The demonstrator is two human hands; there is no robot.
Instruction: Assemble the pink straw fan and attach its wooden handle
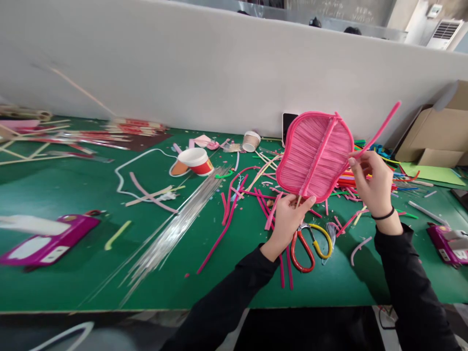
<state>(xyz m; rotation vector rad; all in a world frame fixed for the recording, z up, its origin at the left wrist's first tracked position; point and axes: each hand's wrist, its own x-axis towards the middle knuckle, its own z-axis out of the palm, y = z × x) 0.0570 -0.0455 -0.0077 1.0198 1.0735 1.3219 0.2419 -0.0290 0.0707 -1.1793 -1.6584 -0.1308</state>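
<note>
A pink fan [310,156], its face covered in fine pink fibres and its rim edged with fuzzy pipe cleaner, is held up above the table. My left hand [287,217] grips its thin stick handle at the bottom. At the fan's right edge, my right hand [373,183] pinches a pink pipe cleaner [382,129], whose free end points up and to the right. Just below my left hand lie scissors [302,251] with one red and one yellow handle. Cut pink pipe cleaners [223,234] are strewn around the fan.
On the green table [146,273] a bundle of clear thin rods [179,219] lies left of centre. Paper cups [197,161], a purple device [51,241] and a phone [288,127] are about. A cardboard box [435,131] stands at right, before a white partition [183,73].
</note>
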